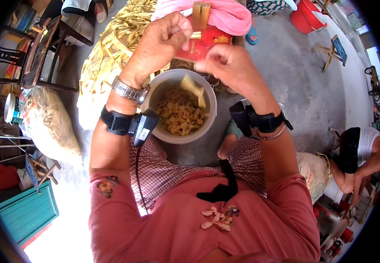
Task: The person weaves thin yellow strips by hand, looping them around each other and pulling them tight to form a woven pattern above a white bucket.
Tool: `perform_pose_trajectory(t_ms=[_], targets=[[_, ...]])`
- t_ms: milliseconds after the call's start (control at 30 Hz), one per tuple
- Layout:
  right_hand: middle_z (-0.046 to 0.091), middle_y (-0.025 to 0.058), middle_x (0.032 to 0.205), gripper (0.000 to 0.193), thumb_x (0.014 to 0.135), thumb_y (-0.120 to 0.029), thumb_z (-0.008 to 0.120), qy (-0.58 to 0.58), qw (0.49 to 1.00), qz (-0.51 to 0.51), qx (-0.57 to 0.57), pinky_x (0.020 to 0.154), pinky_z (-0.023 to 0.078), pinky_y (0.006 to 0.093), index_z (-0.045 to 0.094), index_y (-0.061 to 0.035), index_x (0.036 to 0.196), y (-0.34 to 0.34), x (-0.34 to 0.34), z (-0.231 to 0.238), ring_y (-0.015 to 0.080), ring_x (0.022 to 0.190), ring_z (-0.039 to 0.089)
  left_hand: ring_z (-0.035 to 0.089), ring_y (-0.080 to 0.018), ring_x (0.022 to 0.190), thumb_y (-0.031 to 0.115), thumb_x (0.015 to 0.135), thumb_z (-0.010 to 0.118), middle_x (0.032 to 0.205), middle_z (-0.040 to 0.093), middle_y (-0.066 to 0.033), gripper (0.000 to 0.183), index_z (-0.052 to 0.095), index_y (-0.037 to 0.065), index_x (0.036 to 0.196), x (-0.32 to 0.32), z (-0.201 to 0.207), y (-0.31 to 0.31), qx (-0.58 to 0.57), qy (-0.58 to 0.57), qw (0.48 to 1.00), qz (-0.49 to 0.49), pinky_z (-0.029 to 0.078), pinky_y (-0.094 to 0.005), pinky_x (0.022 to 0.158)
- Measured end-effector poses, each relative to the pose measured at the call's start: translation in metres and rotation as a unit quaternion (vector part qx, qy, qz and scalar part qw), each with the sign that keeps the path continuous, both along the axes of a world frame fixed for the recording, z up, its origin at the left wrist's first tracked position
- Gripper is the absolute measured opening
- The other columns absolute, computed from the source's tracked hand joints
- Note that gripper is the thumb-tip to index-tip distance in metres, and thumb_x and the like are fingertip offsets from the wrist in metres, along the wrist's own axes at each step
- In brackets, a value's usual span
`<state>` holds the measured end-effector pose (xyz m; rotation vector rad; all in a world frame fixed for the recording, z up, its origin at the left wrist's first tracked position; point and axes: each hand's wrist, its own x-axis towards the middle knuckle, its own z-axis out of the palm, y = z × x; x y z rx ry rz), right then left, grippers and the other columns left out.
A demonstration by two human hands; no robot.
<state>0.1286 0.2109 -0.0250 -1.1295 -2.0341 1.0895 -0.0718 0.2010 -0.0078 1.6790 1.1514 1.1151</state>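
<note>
My left hand point(161, 39) is closed around a pale yellow strip point(196, 34) held over a red board point(203, 44). My right hand point(229, 65) is curled just to the right of it, fingers pinched; what it grips is hidden. A pale piece point(193, 87) drops below it into a grey bucket point(161, 87) that holds several small yellow cut pieces point(179, 116). The bucket stands on the floor between my knees. Both wrists wear black strapped devices, and the left one also carries a metal watch.
A large heap of yellow strips point(111, 48) lies at the left on a white sheet. A pink cloth point(225, 13) covers the block above the board. A filled sack point(49, 122), dark chairs point(45, 48) and a teal box point(25, 212) are at left. Another person point(358, 158) crouches at right.
</note>
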Motion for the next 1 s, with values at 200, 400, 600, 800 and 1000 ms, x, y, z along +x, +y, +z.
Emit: perform_pose_trajectory(t_ms=[200,400,600,800,1000], targets=[[0.062,0.0024,0.073,0.014,0.089,-0.012,0.061,0.278,0.953,-0.003,-0.12,0.051,0.048,0.0199,0.061,0.0,0.096,0.016,-0.013,0.001,0.0072,0.058,0.058,0.051,-0.0049,0.067,0.004,0.092,0.053,0.078,0.056,0.0026,0.001,0.053,0.004,0.093,0.002,-0.005,0.002,-0.033,-0.078,0.994,-0.066,0.043,-0.0189,0.06],[0.062,0.0049,0.075,0.012,0.087,-0.008,0.063,0.311,0.944,-0.031,-0.107,0.05,0.047,0.0209,0.061,0.0015,0.094,0.031,-0.013,-0.006,0.0088,0.057,0.058,0.052,-0.0045,0.067,0.005,0.09,0.057,0.08,0.059,0.0028,0.005,0.058,0.005,0.095,-0.015,-0.013,0.012,-0.031,-0.082,0.996,-0.002,0.044,-0.0194,0.06],[0.062,0.0026,0.074,0.007,0.087,-0.007,0.062,0.296,0.947,-0.052,-0.111,0.052,0.045,0.0195,0.063,-0.0017,0.092,0.035,-0.017,-0.005,0.0067,0.058,0.056,0.053,-0.004,0.071,0.006,0.091,0.056,0.081,0.06,0.0033,0.006,0.06,0.005,0.095,-0.014,-0.018,0.021,0.008,-0.056,0.998,0.019,0.045,-0.0195,0.064],[0.063,0.0052,0.071,0.008,0.082,-0.004,0.061,0.24,0.965,-0.077,-0.074,0.05,0.049,0.0218,0.061,0.0023,0.086,0.04,-0.021,-0.012,0.0095,0.053,0.058,0.052,-0.0024,0.071,0.006,0.091,0.057,0.079,0.059,0.0037,0.005,0.061,0.004,0.094,-0.011,-0.034,0.028,0.034,0.016,0.997,0.063,0.043,-0.017,0.065],[0.063,0.0049,0.072,0.014,0.083,-0.013,0.064,0.179,0.978,-0.108,0.002,0.05,0.048,0.0227,0.062,0.0014,0.085,0.036,-0.025,-0.023,0.0097,0.054,0.058,0.051,-0.0025,0.07,0.005,0.089,0.059,0.078,0.059,0.0041,0.004,0.061,0.002,0.091,-0.004,-0.046,0.031,0.085,0.142,0.979,0.121,0.043,-0.0176,0.064]])
